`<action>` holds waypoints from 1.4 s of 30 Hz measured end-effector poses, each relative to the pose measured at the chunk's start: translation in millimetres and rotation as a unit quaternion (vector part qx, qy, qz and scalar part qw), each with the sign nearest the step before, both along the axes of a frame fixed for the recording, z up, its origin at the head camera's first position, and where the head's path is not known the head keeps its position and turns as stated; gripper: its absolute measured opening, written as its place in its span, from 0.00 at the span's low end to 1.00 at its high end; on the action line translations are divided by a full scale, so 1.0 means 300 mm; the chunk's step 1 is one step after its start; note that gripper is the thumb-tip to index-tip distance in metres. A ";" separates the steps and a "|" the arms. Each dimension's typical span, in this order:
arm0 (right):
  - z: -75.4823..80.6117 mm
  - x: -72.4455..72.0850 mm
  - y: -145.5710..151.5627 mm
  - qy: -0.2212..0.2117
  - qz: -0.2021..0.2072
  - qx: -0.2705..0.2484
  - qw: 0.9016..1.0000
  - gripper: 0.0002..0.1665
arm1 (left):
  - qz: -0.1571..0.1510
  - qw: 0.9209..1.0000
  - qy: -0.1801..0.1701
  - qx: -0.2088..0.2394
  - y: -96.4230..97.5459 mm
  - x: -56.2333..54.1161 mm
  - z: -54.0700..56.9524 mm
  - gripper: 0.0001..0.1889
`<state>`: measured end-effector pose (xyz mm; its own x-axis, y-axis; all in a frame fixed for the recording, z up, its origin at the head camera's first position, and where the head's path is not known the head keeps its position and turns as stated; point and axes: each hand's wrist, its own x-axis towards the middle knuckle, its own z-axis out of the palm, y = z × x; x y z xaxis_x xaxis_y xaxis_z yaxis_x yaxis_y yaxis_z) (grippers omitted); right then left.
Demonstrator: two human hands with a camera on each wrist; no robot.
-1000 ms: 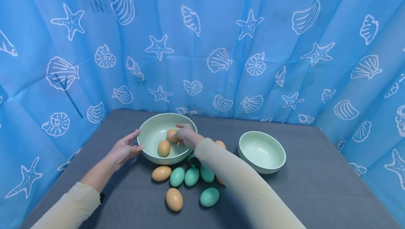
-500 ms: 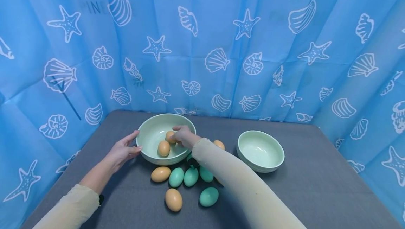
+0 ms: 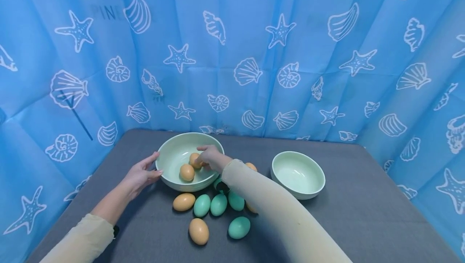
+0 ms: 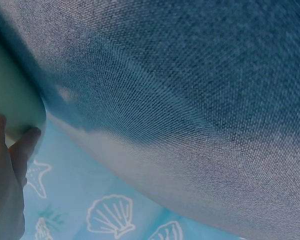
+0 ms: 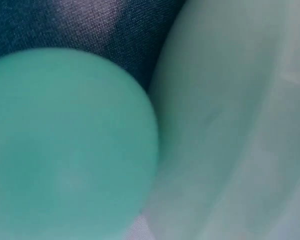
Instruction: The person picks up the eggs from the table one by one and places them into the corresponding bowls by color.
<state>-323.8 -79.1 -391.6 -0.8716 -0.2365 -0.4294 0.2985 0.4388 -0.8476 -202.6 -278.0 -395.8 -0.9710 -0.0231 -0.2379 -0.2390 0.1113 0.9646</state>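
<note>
A large pale green bowl (image 3: 174, 154) stands at the left of the table, with two brown eggs in it. My left hand (image 3: 143, 174) touches the bowl's left side; in the left wrist view, its straight fingers (image 4: 27, 140) lie against the outer wall. My right hand (image 3: 212, 158) reaches over the bowl's right rim and holds one brown egg (image 3: 194, 160) low inside. The other brown egg (image 3: 187, 172) lies close beside it. A teal egg (image 5: 70, 145) fills the left of the right wrist view, beside the bowl's outer wall (image 5: 230, 100); the right hand is hidden there.
In front of the large bowl lie several teal eggs (image 3: 218, 205) and brown eggs (image 3: 184, 202), some partly hidden by my right sleeve (image 3: 276, 202). A smaller pale green bowl (image 3: 298, 174) stands to the right on the grey tablecloth (image 3: 363, 214). A blue shell-print curtain (image 3: 232, 53) hangs behind.
My right hand and the egg it holds have moved slightly lower and left inside the bowl, close to the other egg. The left hand stays at the rim. The whole view shifts slightly.
</note>
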 end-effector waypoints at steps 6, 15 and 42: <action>0.071 0.058 0.029 0.002 0.018 -0.018 1.000 0.33 | -0.003 1.000 0.009 -0.010 0.006 0.005 -0.002 0.39; 0.134 0.076 0.103 0.039 0.037 -0.039 0.998 0.34 | -0.003 1.000 0.013 -0.009 0.005 0.006 0.002 0.39; 0.233 0.233 0.424 0.085 0.072 -0.073 0.991 0.30 | -0.001 1.000 -0.002 -0.011 0.000 -0.003 -0.005 0.40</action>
<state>-253.8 48.2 -321.9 -0.8812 -0.4128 -0.2304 0.0881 0.3355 -0.9379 -203.6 -277.9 -397.4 -0.9703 -0.0258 -0.2404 -0.2417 0.1324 0.9613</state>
